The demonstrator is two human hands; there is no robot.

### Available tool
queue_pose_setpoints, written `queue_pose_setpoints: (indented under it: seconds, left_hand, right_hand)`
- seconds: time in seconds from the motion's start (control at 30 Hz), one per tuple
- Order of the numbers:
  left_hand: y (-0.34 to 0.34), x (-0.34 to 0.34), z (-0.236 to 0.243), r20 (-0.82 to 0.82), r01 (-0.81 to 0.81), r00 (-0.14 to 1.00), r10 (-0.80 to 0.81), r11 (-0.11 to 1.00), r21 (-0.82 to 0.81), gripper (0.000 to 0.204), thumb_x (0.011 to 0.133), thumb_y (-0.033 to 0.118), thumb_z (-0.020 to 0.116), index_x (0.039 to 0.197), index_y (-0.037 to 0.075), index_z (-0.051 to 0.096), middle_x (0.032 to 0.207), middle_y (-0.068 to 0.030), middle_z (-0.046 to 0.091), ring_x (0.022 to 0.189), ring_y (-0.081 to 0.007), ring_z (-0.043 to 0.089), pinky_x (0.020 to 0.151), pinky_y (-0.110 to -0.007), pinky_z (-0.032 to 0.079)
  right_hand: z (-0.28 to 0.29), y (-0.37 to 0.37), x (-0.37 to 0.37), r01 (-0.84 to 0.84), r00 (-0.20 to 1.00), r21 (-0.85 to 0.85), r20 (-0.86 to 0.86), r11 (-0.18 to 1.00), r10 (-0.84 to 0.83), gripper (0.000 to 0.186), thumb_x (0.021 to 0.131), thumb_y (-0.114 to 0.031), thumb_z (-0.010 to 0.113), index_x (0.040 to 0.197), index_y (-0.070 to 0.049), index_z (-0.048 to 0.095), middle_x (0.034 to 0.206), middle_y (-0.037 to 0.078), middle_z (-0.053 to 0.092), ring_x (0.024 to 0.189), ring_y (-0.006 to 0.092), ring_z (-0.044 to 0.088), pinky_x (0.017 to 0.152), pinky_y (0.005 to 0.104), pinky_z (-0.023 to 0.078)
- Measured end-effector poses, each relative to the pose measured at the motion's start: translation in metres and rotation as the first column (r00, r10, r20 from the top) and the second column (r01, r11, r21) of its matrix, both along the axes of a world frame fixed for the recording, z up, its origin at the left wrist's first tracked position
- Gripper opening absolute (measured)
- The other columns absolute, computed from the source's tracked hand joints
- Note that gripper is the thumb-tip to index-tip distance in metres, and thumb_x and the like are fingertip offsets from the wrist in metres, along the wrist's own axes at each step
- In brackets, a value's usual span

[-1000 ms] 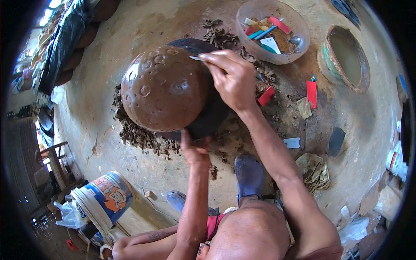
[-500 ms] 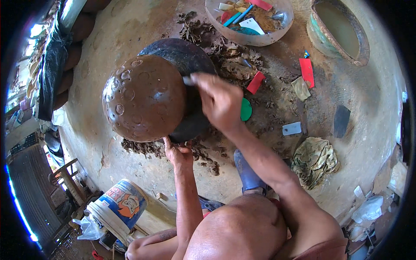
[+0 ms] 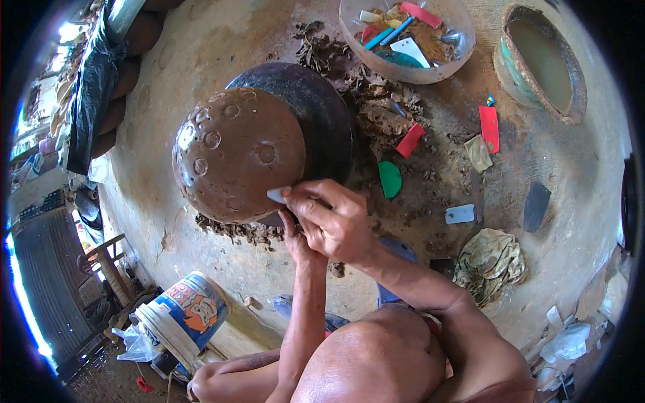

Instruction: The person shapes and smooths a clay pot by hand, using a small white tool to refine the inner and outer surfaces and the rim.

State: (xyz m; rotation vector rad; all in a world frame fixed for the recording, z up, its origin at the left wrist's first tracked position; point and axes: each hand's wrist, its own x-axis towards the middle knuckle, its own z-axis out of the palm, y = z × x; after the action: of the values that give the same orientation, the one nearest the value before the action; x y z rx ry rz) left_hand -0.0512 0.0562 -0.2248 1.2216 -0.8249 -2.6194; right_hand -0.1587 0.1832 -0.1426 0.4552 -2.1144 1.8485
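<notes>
At the near right edge of the round clay form [image 3: 235, 158], pinches a pale tool [image 3: 276, 195], pointing left, in the right hand [image 3: 334, 220]; has the left hand [image 3: 304, 247] beside it, slightly nearer (cannot tell whether gripping).

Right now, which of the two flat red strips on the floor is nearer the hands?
The left red strip, beside the clay scraps; the right red strip lies farther off, toward the murky-water pot.
</notes>
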Motion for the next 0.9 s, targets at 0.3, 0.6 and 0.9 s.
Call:
queue_pose_setpoints:
  seconds: [0.3, 0.6, 0.9]
  left_hand:
    - [0.017, -0.009, 0.007, 0.171, 0.007, 0.985, -0.004, 1.0, -0.013, 0.053, 0.11, 0.047, 0.065, 0.144, 0.007, 0.059, 0.141, -0.0136, 0.066, 0.136, -0.0341, 0.063, 0.104, -0.046, 0.062]
    - [0.024, -0.006, 0.016, -0.059, 0.164, 0.986, -0.155, 0.964, 0.209, 0.06, 0.118, 0.05, 0.047, 0.163, 0.01, 0.049, 0.166, -0.0105, 0.053, 0.153, -0.026, 0.05, 0.129, -0.045, 0.039]
    - [-0.023, -0.008, 0.009, 0.239, -0.097, 0.962, 0.128, 0.986, -0.139, 0.052, 0.107, 0.051, 0.07, 0.146, 0.017, 0.061, 0.143, -0.007, 0.067, 0.126, -0.0283, 0.067, 0.103, -0.05, 0.058]
  right_hand:
    - [-0.039, 0.002, -0.101, 0.012, 0.999, -0.081, 0.032, 0.997, -0.009, 0.021, 0.092, 0.007, 0.074, 0.111, 0.0, 0.082, 0.102, 0.018, 0.079, 0.09, 0.0321, 0.08, 0.076, 0.0393, 0.063]
    - [-0.029, 0.006, 0.001, -0.002, 1.0, -0.038, -0.022, 0.999, 0.001, 0.027, 0.084, 0.009, 0.075, 0.107, -0.002, 0.083, 0.103, 0.013, 0.08, 0.087, 0.0303, 0.08, 0.074, 0.0384, 0.064]
    - [-0.046, -0.001, -0.053, 0.108, 0.954, -0.101, 0.291, 0.989, -0.075, 0.023, 0.092, 0.013, 0.069, 0.109, 0.004, 0.08, 0.095, 0.016, 0.078, 0.081, 0.0237, 0.079, 0.068, 0.0323, 0.06]
